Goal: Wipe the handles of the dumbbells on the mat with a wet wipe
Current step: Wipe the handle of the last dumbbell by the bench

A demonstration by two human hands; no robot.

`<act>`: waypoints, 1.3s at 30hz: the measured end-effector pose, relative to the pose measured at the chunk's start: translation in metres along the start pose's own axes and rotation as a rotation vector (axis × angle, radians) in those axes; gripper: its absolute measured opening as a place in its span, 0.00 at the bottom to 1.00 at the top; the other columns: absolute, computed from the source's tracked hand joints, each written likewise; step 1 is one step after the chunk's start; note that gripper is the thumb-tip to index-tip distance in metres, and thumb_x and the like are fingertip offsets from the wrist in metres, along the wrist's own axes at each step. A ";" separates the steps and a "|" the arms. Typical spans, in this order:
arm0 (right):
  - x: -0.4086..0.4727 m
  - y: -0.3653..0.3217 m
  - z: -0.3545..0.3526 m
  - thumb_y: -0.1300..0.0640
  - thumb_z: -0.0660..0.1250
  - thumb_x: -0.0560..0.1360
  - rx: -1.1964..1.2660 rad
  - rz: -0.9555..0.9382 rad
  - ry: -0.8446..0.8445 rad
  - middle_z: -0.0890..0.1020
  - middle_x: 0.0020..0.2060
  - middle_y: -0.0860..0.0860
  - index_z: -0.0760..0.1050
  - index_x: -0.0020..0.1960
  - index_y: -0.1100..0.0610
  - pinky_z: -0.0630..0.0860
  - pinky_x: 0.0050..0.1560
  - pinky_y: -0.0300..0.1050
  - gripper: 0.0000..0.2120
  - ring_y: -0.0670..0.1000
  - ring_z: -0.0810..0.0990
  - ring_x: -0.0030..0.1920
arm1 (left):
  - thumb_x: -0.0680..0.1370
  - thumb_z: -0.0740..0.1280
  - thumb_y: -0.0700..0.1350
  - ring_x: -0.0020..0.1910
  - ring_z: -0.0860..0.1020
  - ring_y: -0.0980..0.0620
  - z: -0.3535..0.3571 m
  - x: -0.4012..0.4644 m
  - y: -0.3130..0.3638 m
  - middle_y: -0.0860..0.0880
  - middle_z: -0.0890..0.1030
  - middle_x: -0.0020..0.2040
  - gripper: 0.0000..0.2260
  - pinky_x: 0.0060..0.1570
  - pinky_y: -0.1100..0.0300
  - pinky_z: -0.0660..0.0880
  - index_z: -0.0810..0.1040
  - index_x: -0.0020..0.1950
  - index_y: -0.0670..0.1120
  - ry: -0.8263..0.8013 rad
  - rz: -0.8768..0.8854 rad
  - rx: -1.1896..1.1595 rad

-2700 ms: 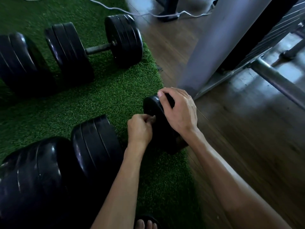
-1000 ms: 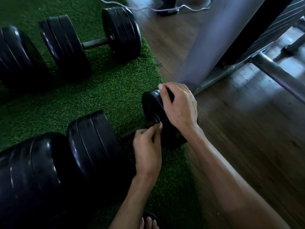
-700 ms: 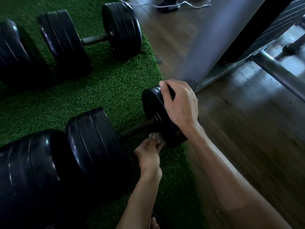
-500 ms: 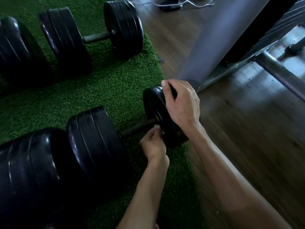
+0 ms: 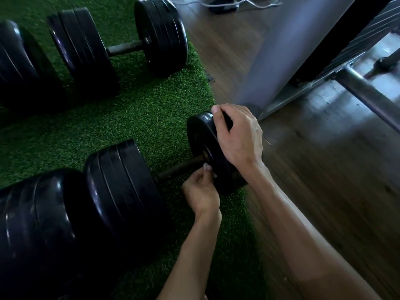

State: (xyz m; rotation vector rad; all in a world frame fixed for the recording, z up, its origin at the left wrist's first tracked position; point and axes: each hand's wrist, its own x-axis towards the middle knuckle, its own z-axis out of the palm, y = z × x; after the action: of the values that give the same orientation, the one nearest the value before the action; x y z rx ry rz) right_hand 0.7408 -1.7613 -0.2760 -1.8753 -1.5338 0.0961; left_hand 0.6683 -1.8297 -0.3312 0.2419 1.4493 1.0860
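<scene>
A black dumbbell lies across the green turf mat [image 5: 134, 124]; its dark handle [image 5: 179, 168] runs between a thick stack of plates [image 5: 121, 185] and a single end plate [image 5: 207, 156] at the mat's right edge. My right hand [image 5: 238, 137] grips the top rim of that end plate. Just below the handle's right end, my left hand [image 5: 200, 189] is closed on a small white wet wipe [image 5: 214, 175], pinched against the plate's inner face. A second dumbbell [image 5: 125, 48] rests farther back on the mat.
More black plates sit at the left edge, far [image 5: 19, 68] and near [image 5: 36, 234]. A wooden floor [image 5: 324, 191] lies right of the mat, with a grey machine post [image 5: 279, 44], a metal bar [image 5: 368, 96] and a white cable [image 5: 227, 4].
My left hand slid off the top of the handle, dropped beneath it with the wipe showing, and has risen back to the handle's right end. My right hand kept its grip on the end plate.
</scene>
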 end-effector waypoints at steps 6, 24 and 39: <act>0.001 0.000 0.000 0.47 0.62 0.83 0.007 0.003 0.007 0.86 0.50 0.44 0.83 0.51 0.53 0.67 0.53 0.34 0.14 0.44 0.80 0.56 | 0.79 0.70 0.40 0.37 0.80 0.61 -0.004 0.000 0.008 0.49 0.85 0.39 0.05 0.42 0.69 0.77 0.85 0.46 0.45 -0.051 0.165 0.053; 0.000 -0.002 -0.002 0.50 0.63 0.83 0.007 0.007 0.005 0.86 0.51 0.44 0.84 0.51 0.54 0.67 0.55 0.35 0.12 0.45 0.80 0.58 | 0.80 0.66 0.39 0.48 0.83 0.45 0.008 0.054 0.069 0.41 0.86 0.49 0.08 0.50 0.55 0.77 0.85 0.51 0.40 -0.116 0.500 0.816; -0.001 -0.001 -0.002 0.50 0.63 0.83 0.020 0.009 0.018 0.86 0.50 0.45 0.84 0.51 0.54 0.71 0.58 0.39 0.13 0.46 0.80 0.57 | 0.78 0.71 0.47 0.35 0.81 0.50 0.000 0.064 0.065 0.49 0.83 0.36 0.08 0.38 0.61 0.78 0.85 0.45 0.43 -0.126 0.265 0.778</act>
State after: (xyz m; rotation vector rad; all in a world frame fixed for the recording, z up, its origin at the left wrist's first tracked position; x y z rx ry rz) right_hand 0.7405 -1.7632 -0.2748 -1.8632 -1.5070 0.0978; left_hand 0.6244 -1.7496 -0.3278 1.0569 1.6987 0.6424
